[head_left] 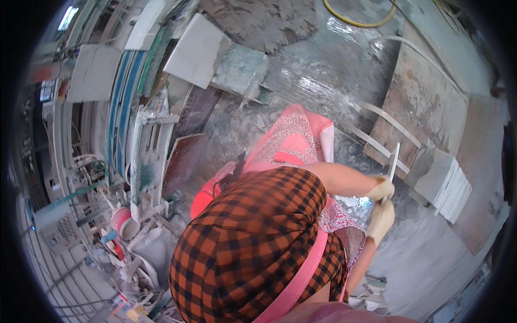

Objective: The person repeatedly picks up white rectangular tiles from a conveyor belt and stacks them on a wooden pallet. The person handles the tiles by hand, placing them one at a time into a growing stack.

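A thin, pale slab or strip (396, 161), seen nearly edge-on, stands up out of my two hands. My left hand (381, 188), in a pale cream glove, is closed around its lower end. Just below, my right hand (380, 219), gloved alike, is closed at the same end; its fingertips are partly hidden. Whether the piece is stone or tile I cannot tell. To the right of my hands rests a stack of thin, pale slabs (452, 188). My orange-and-black checked sleeve (253, 226) and pink apron (285, 140) fill the middle.
A stained brown board (425, 97) with pale curved strips lies at the right. A yellow hose (362, 24) loops on the wet floor (323, 75). White and greenish slabs (196, 51) lean at upper left, by a blue-railed frame (121, 113). A pink bucket (121, 219) stands among clutter.
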Tool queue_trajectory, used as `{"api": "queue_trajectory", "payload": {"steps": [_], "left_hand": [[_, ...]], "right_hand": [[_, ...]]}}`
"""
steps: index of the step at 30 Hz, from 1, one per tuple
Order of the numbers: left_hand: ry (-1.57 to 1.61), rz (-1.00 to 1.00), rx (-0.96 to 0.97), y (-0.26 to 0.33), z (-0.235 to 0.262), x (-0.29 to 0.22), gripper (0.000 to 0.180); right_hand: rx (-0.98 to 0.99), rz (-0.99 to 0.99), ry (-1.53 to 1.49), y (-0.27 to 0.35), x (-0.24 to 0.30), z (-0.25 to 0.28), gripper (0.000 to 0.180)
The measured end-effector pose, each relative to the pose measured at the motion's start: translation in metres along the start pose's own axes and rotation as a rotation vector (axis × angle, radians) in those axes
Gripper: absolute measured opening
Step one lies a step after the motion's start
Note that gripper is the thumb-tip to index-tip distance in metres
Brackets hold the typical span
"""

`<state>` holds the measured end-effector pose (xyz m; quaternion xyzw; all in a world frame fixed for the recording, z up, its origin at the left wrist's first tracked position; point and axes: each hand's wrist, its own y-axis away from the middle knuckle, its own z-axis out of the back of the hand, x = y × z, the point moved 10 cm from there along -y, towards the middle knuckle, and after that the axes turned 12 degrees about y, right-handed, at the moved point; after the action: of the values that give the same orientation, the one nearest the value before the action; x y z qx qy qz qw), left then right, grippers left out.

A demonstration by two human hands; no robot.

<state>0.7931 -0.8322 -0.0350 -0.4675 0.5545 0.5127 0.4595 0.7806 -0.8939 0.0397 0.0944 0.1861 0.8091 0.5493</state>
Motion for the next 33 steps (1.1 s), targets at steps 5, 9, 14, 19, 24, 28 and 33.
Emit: {"api": "queue_trajectory", "payload": {"steps": [5, 9, 14, 19, 24, 28, 33], "left_hand": [[-0.573, -0.177, 0.4, -0.031, -0.112, 0.017, 0.018], [0.162, 0.359, 0.272, -0.068, -0.079, 0.06, 0.009], [0.592, 0.613, -0.085, -0.147, -0.013, 0.04, 0.016], [0.781, 0.697, -0.116, -0.235, 0.004, 0.04, 0.035], [0.915, 0.682, -0.126, -0.301, -0.006, 0.065, 0.037], [0.914, 0.796, -0.186, -0.346, -0.031, 0.117, 0.04], [0.86, 0.796, -0.213, -0.39, -0.068, 0.168, 0.045]], "right_hand": [[0.016, -0.196, -0.104, 0.021, -0.069, -0.021, 0.032], [0.2, -0.326, -0.012, -0.023, -0.095, -0.038, 0.031], [0.011, -0.274, -0.37, -0.099, -0.099, -0.005, 0.046], [-0.243, -0.244, -0.454, -0.16, -0.125, 0.004, 0.058], [-0.282, -0.255, -0.499, -0.232, -0.17, -0.027, 0.056], [-0.23, -0.262, -0.526, -0.276, -0.212, -0.061, 0.055], [-0.152, -0.316, -0.636, -0.316, -0.259, -0.116, 0.054]]}}
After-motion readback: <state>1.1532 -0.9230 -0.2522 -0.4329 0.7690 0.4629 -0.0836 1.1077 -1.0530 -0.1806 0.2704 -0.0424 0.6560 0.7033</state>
